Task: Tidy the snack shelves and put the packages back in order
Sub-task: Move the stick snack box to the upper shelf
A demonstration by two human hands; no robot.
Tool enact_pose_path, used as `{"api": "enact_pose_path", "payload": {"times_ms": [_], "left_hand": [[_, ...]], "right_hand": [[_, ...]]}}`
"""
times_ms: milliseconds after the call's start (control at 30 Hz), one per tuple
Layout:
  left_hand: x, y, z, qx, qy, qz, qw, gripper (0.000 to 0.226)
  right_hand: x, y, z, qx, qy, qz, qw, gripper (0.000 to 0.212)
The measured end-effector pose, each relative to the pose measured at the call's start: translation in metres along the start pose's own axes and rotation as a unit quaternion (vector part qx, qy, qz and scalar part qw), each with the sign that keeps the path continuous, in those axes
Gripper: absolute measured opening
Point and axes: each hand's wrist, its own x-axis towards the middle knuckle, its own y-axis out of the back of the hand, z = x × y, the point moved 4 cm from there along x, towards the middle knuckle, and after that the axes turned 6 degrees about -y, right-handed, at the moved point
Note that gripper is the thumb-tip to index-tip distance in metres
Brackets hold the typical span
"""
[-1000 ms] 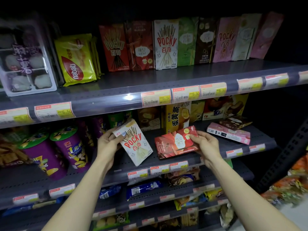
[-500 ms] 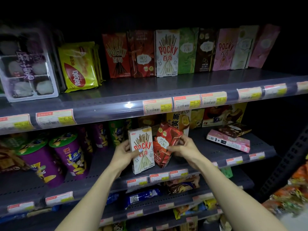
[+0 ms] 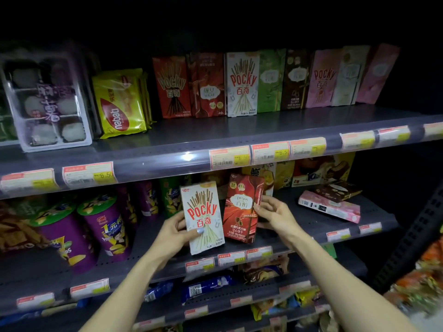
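My left hand (image 3: 176,232) grips a white Pocky box (image 3: 202,216) by its left edge and holds it upright in front of the middle shelf (image 3: 311,232). Beside it, my right hand (image 3: 273,215) pinches a red Pejoy box (image 3: 242,209) at its right edge, also upright and slightly tilted. The two boxes stand side by side, nearly touching. On the upper shelf (image 3: 167,154) a row of Pocky boxes (image 3: 242,85) stands upright, with matching white and red ones among them.
A pink box (image 3: 329,207) lies flat on the middle shelf at the right with a brown box (image 3: 338,191) on top. Purple snack cups (image 3: 105,231) stand at the left. A yellow wafer pack (image 3: 119,104) and a clear mochi tray (image 3: 48,101) occupy the upper left.
Both boxes went from lying tilted to upright. The red box swung up from flat, and my hands drew closer together and rose slightly.
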Motion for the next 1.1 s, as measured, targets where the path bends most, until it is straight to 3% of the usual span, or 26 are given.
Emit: {"api": "enact_pose_path", "payload": {"times_ms": [467,900,1000,1100], "left_hand": [[-0.065,-0.027,0.076,0.038,-0.048,-0.095,0.994,0.045],[-0.079,-0.036,0.164,0.055,-0.146,-0.082,0.984,0.043],[-0.068,-0.035,0.185,0.061,-0.166,-0.075,0.981,0.045],[-0.054,-0.031,0.209,0.074,-0.188,-0.060,0.978,0.040]], "right_hand": [[-0.073,0.017,-0.058,-0.111,0.030,-0.108,0.988,0.029],[-0.111,0.020,-0.147,-0.115,0.148,-0.131,0.973,0.039],[-0.109,0.020,-0.170,-0.117,0.165,-0.139,0.969,0.061],[-0.100,0.020,-0.194,-0.123,0.180,-0.128,0.967,0.052]]}}
